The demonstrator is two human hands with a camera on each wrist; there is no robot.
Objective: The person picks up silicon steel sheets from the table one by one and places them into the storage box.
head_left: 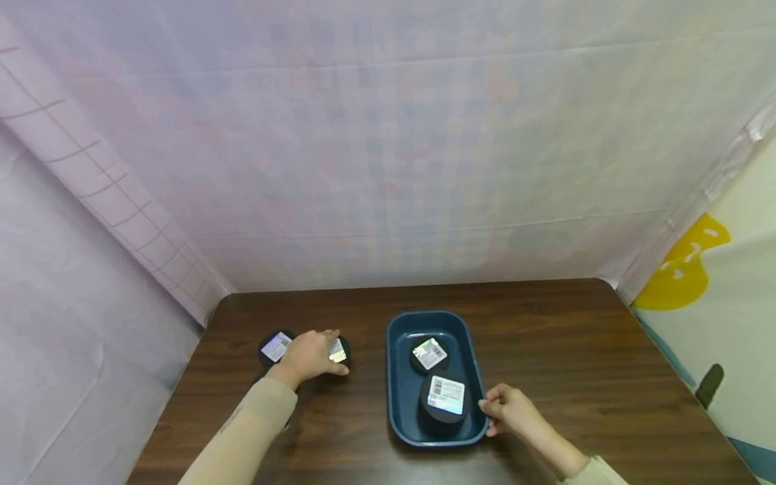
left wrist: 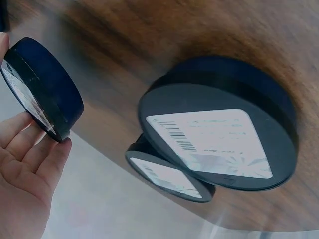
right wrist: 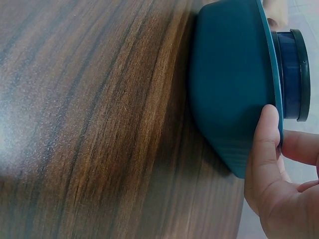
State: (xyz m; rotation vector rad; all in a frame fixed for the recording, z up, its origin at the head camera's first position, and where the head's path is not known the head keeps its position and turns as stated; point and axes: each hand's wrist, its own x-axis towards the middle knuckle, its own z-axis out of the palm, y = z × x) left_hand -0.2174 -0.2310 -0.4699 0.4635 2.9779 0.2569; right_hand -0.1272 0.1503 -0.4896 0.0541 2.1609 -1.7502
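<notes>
My left hand (head_left: 308,356) grips a round dark tub (head_left: 337,350) by its edge, fingers on one side and thumb on the other, over the table left of the tray. In the left wrist view, that tub (left wrist: 55,87) has dark blue sides and a labelled black face. At its rim, my right hand (head_left: 512,412) pinches the near right corner of a blue tray (head_left: 394,377), thumb and fingers on either side of the edge. Inside the tray are a smaller labelled tub (head_left: 430,354) and a taller one (head_left: 444,403) nearer me.
Beside my left wrist sits another labelled tub (head_left: 276,347). The left wrist view shows a large tub (left wrist: 219,134) overlapping a smaller one (left wrist: 169,177), partly covered by my forearm in the head view. The wooden table (head_left: 558,337) ends at a hanging cloth (head_left: 388,168).
</notes>
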